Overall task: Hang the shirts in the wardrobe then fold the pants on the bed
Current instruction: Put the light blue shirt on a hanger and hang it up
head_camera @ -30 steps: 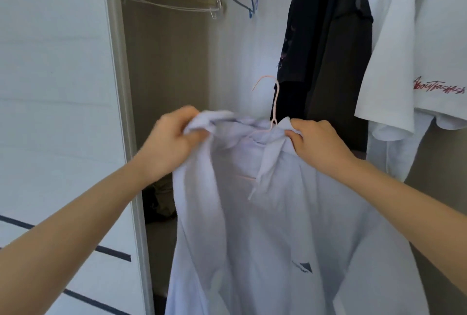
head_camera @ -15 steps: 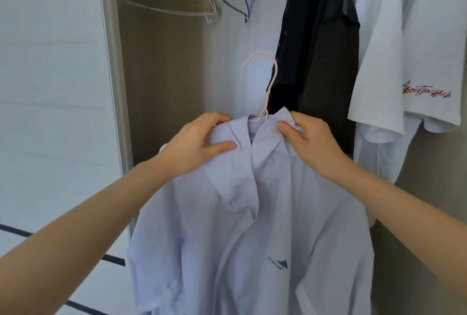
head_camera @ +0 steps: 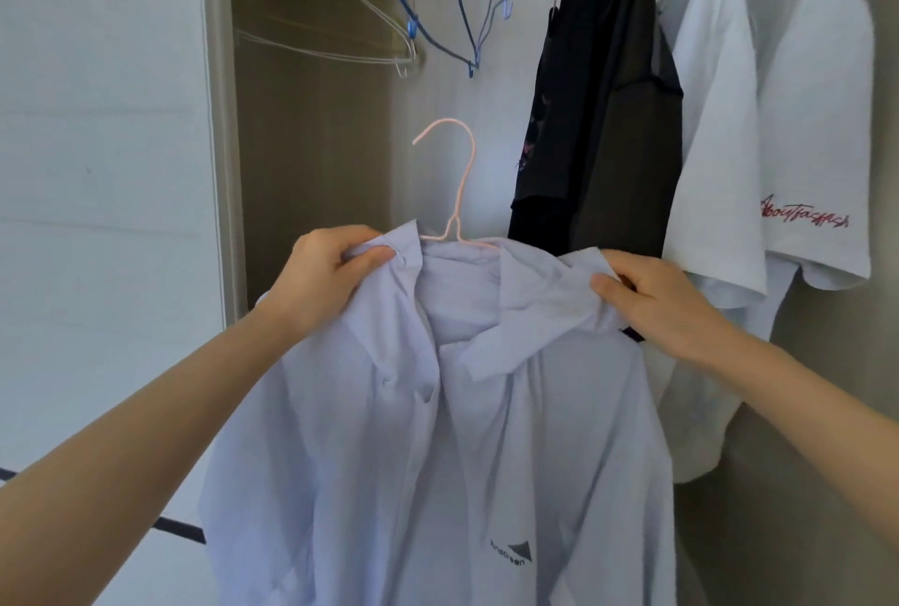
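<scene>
While the pale blue shirt [head_camera: 486,435] hangs on its pink hanger [head_camera: 457,196], the left hand [head_camera: 326,279] and right hand [head_camera: 656,299] pinch its collar, left of the black garments [head_camera: 608,119].

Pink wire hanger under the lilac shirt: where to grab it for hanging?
Likely best: take the thin pink wire hanger at its bare upright neck above the pale lilac collared shirt, coming from the right: its hook opens leftward and its arms are under fabric.
</scene>
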Available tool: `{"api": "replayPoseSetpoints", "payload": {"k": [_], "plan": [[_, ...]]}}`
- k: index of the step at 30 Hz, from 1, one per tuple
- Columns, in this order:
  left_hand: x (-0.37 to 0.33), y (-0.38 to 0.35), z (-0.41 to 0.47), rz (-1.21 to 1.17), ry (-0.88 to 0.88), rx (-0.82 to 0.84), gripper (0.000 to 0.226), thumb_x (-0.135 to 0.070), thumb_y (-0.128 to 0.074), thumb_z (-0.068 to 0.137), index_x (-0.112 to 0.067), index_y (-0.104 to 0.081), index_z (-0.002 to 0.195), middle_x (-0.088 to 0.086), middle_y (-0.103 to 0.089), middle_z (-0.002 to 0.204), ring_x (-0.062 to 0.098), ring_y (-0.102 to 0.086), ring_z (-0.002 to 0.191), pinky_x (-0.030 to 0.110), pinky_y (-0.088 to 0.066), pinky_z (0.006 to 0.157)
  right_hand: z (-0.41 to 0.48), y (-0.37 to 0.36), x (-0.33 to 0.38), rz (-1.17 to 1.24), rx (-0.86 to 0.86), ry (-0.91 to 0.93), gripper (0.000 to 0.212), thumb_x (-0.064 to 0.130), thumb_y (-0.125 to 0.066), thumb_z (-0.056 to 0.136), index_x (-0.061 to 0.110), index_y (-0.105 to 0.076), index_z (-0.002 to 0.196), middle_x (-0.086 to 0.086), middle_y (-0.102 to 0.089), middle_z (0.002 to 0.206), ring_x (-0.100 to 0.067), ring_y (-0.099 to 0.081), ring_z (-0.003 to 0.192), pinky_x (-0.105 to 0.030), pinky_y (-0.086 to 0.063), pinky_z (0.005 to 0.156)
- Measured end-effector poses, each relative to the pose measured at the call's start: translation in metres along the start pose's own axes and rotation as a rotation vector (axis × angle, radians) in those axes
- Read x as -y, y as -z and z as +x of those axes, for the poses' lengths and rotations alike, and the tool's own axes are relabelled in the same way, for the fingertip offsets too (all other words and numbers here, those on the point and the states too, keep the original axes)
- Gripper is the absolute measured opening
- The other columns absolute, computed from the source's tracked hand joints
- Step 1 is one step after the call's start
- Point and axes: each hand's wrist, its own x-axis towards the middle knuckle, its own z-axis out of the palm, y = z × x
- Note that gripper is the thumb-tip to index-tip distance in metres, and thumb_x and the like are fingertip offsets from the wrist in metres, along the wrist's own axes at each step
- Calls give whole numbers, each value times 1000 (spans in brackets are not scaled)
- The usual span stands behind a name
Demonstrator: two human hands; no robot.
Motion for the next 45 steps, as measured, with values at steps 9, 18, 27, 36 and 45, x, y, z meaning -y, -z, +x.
{"api": "replayPoseSetpoints", "payload": {"k": [9,18,27,36,45], "plan": [[-15,-14,11,-20,-40,-52,19,-26,-59,97,-12,-71,96,2,-69,87,18,-61,82,33,-49,81,-1,-18,49,-176,180,60,73,63,-55,85,35,-21,144,12,-46,138,-13,-51,118,-38,-48,95],[-13,-17,9,-32,-19,-163,13,-27,-57,98,-19,-67,99,-14,-64,87,7,-60,86,13,-46,76,9,-7,41,138,-186,-15,32,21,-44,100,17,-54,130,4,-63,121,-10,-57,111,-29,-45,99],[-8,-16,14,-3,-180,-104,23,-19,-56,99,-20,-71,117,-7,-60,82,4,-56,81,8,-40,73,31,4,43,120,-196,-45,46,25,-56,96,18,-40,54,8,-35,50,-9,-32,51,-23,-27,53],[-18,-25,24,-14,-231,-167,21,-18,-56,98,-15,-73,110,-15,-61,85,-5,-56,83,11,-42,78,24,-12,63,-327,29,61,21,43,-49,97,25,-42,107,0,-56,79,-22,-56,70,-38,-48,62],[-22,-8,76,-123,-84,-238,19,-22,-57,98,-22,-72,110,-6,-70,100,15,-63,94,44,-52,89,57,55,64,111,-34,-104,43,35,-46,99,17,-34,62,0,-36,62,-13,-35,59,-31,-26,59]]}}
